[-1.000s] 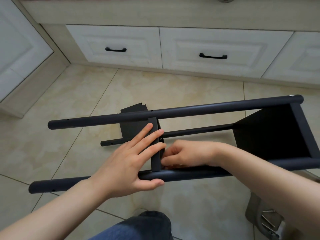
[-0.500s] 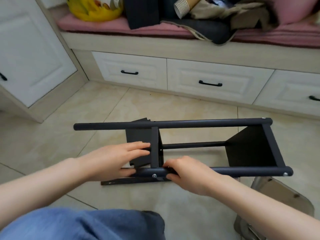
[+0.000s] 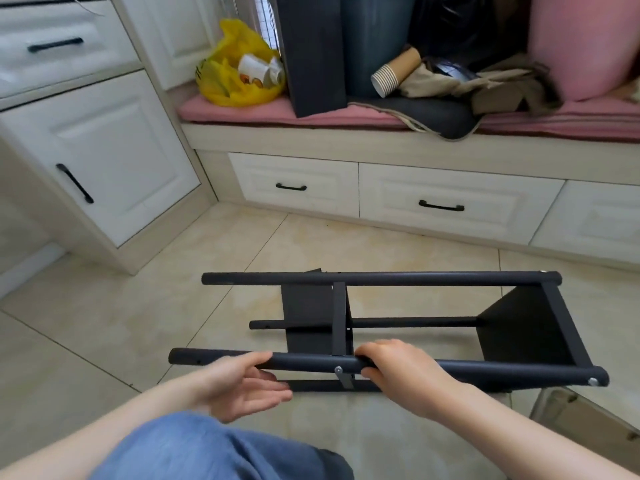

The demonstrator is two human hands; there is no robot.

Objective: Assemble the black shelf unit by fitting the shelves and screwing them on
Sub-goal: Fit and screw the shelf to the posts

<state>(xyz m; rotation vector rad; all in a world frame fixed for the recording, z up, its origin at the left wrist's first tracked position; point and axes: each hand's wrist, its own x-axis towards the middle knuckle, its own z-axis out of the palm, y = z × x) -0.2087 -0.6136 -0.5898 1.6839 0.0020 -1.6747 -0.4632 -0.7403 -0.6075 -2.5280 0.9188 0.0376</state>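
Shelf unit on its side, both hands on the near pole

It lies across the floor tiles just ahead of the knees, long axis running left to right. The left hand cradles that pole, thumb on top, fingers loose beneath. Past the screw at the middle shelf, the right hand curls over the same pole, nearer the joint.
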